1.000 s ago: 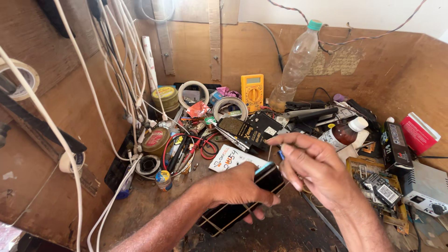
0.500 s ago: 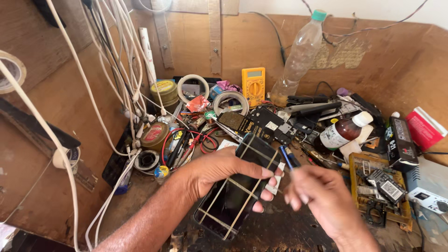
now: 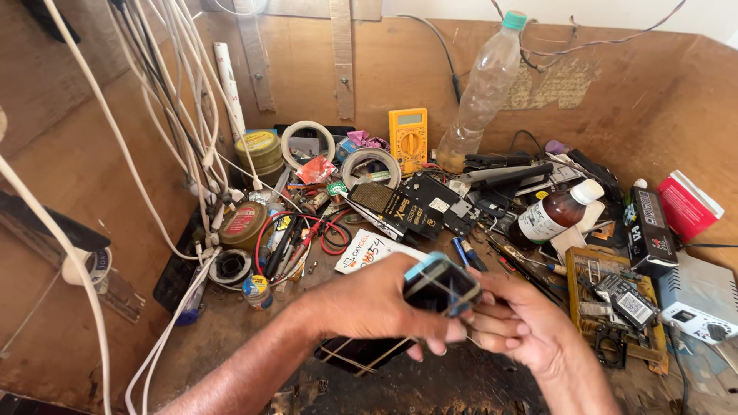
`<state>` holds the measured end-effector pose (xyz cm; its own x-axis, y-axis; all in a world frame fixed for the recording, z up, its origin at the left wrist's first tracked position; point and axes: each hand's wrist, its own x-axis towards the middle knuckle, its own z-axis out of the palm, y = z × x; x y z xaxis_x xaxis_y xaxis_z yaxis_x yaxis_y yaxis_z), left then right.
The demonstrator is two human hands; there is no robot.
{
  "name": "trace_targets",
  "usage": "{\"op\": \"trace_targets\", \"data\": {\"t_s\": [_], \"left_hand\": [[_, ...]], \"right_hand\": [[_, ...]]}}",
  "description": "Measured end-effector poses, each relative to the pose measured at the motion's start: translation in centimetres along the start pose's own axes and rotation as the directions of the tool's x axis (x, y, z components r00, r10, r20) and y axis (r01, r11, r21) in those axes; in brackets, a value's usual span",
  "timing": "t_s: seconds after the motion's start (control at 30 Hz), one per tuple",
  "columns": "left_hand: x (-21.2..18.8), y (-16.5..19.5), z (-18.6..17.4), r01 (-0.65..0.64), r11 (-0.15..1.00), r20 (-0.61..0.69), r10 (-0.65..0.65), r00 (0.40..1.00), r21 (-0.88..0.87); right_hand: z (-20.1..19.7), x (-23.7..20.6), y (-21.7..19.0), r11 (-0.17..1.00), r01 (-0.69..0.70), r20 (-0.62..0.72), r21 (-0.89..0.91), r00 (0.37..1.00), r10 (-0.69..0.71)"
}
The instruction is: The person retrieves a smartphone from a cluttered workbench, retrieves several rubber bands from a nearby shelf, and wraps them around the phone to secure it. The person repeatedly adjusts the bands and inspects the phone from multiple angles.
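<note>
Left hand point(image 3: 377, 303) and right hand point(image 3: 523, 330) both grasp a phone point(image 3: 440, 286) above the crowded worktop point(image 3: 231, 346); near-empty bottle point(image 3: 480, 96) stands behind.

Phone point(image 3: 440, 286) between left hand point(image 3: 374, 306) and right hand point(image 3: 516, 324) near bench front, above another phone point(image 3: 355, 356); behind, multimeter point(image 3: 408, 139) left of plastic bottle point(image 3: 483, 91), tape rolls point(image 3: 307, 142) further left, medicine bottle point(image 3: 556, 213) right.

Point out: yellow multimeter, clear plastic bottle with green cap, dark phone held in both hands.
yellow multimeter point(image 3: 408, 140), head view, on its round dial.
clear plastic bottle with green cap point(image 3: 483, 96), head view, mid body.
dark phone point(image 3: 440, 284), head view, upper face.
</note>
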<state>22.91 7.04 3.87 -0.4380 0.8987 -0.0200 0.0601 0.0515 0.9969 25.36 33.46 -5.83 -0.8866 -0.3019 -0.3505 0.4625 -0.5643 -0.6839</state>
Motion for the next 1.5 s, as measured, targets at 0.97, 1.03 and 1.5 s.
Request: {"op": "trace_targets", "data": {"t_s": [0.97, 1.03, 1.5], "left_hand": [[0.8, -1.3, -0.2, 0.256, 0.966, -0.009, -0.256, 0.967, -0.041], [0.4, -1.1, -0.7, 0.215, 0.962, -0.021, -0.221, 0.975, -0.171], [-1.0, 0.8, 0.2, 0.036, 0.839, -0.026, -0.059, 0.998, -0.544]], "right_hand": [[6.9, -5.9, 2.6, 0.464, 0.311, 0.072, -0.829, 0.883, -0.463], [4.6, -5.3, 2.8, 0.486, 0.193, -0.055, -0.852, 0.891, -0.45], [2.7, -3.8, 4.0, 0.707, 0.695, 0.402, 0.131, 0.614, -0.679]]}}
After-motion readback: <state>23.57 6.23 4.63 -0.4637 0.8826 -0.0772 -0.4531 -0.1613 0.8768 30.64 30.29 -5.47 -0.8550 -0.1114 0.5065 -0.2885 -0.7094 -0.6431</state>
